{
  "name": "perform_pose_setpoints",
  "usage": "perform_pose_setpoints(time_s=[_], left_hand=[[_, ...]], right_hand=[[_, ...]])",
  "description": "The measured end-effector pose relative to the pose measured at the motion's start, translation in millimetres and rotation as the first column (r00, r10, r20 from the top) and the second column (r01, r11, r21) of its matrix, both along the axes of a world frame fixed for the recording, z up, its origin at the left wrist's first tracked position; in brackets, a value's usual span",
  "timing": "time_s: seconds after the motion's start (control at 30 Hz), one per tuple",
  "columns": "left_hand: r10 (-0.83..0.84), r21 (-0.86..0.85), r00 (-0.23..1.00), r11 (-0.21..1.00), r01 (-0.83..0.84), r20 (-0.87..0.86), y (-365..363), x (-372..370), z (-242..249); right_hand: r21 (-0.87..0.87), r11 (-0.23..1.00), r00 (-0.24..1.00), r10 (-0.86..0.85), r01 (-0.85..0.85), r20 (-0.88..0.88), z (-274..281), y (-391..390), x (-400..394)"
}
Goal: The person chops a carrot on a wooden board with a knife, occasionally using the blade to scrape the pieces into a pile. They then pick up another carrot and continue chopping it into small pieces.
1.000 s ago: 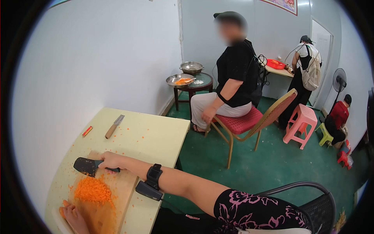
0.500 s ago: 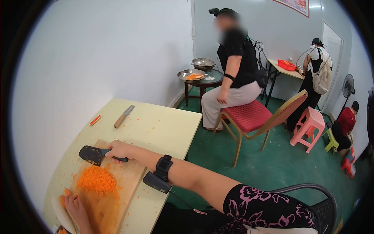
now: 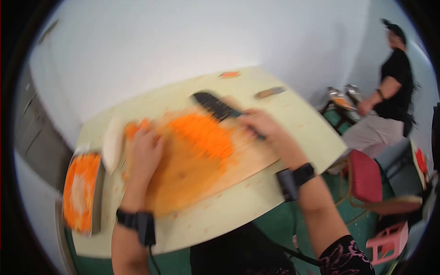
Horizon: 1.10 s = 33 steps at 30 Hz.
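Note:
My right hand [image 3: 262, 123] is closed round the dark handle of a black-bladed kitchen knife [image 3: 213, 105], whose wide blade lies at the far edge of the wooden cutting board [image 3: 183, 183]. A mound of finely chopped carrot [image 3: 204, 133] spreads over the board beside the blade. My left hand [image 3: 147, 149] is at the board's left side, fingers curled over pieces of carrot [image 3: 133, 129]; motion blurs its fingertips. Just left of that hand lies a long white radish [image 3: 113, 144].
A rectangular container [image 3: 81, 192] of orange shreds with a pale heap stands at the table's left edge. Another knife [image 3: 269, 92] and a small red packet [image 3: 229, 74] lie toward the back. To the right are a person [image 3: 394, 87], a red chair [image 3: 365, 176] and a pink stool [image 3: 388, 243].
The camera view has swung left, bringing the container and white radish into fuller view. My right hand keeps hold of the knife, and my left hand stays by the carrot pieces.

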State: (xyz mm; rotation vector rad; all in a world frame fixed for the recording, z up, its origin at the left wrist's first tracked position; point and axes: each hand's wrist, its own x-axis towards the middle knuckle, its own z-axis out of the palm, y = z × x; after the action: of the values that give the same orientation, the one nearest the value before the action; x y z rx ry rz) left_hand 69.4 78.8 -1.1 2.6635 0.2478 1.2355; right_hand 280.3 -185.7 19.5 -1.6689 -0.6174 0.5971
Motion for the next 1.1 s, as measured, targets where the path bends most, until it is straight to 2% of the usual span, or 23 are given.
perform_pose_setpoints(time_s=[0.07,0.1,0.17,0.27,0.37,0.47,0.57,0.67,0.7,0.77,0.87,0.97,1.0,1.1], left_hand=[[-0.028,0.013,0.999,1.0,0.028,0.044,-3.1,1.9,2.7],[-0.007,0.035,1.0,0.999,0.006,0.02,4.2,4.6,-2.0],[-0.016,-0.02,0.997,1.0,0.014,-0.079,-4.9,0.2,3.9],[-0.045,-0.109,0.96,0.994,0.015,-0.276,-7.9,-3.3,3.4],[-0.078,-0.191,0.957,0.981,0.024,-0.281,-7.3,-1.6,6.0],[-0.047,-0.114,0.962,0.993,0.016,-0.269,-4.5,-2.6,5.9],[0.106,-0.061,0.994,0.993,-0.104,0.031,4.3,3.1,14.9],[0.284,0.156,0.957,0.95,-0.272,-0.057,33.5,18.8,48.8],[0.365,0.23,0.91,0.919,-0.32,-0.194,44.5,29.0,57.2],[0.527,0.379,0.739,0.842,-0.385,-0.42,60.7,46.4,64.7],[0.492,0.294,0.402,0.837,-0.461,-0.772,52.9,66.2,64.5],[0.453,0.243,0.476,0.865,-0.438,-0.754,46.8,72.5,55.9],[0.474,0.291,0.565,0.875,-0.387,-0.676,41.3,69.3,52.7],[0.122,-0.15,0.7,0.937,-0.315,-0.703,36.2,62.9,58.1]], right_hand=[[-0.064,0.998,0.999,-0.006,0.009,0.049,2.4,0.4,3.1],[-0.113,0.992,0.997,0.058,-0.051,0.06,0.3,0.9,11.0],[-0.061,0.996,0.997,0.055,-0.058,-0.049,0.4,1.2,9.3],[-0.024,0.999,0.999,0.026,-0.027,-0.018,5.3,0.7,-4.2],[-0.033,0.999,1.0,-0.002,0.001,-0.028,5.3,1.1,-3.1],[-0.037,0.999,0.999,0.017,-0.019,-0.035,4.9,3.5,1.6],[-0.044,0.999,0.999,0.023,-0.025,-0.045,4.4,2.6,1.9],[-0.028,0.999,0.997,0.019,-0.021,-0.08,3.5,1.0,1.3],[-0.015,1.0,0.996,0.012,-0.014,-0.088,1.2,1.3,1.9],[-0.008,1.0,0.995,0.017,-0.017,-0.097,-2.3,2.2,4.3],[0.004,1.0,0.997,0.008,-0.008,-0.079,0.7,2.7,6.9],[0.008,1.0,0.997,0.017,-0.016,-0.069,0.3,3.5,7.1],[0.033,0.999,0.994,0.03,-0.027,-0.1,-1.5,3.3,7.1],[0.009,1.0,0.999,0.016,-0.016,-0.049,-0.1,3.6,5.0]])
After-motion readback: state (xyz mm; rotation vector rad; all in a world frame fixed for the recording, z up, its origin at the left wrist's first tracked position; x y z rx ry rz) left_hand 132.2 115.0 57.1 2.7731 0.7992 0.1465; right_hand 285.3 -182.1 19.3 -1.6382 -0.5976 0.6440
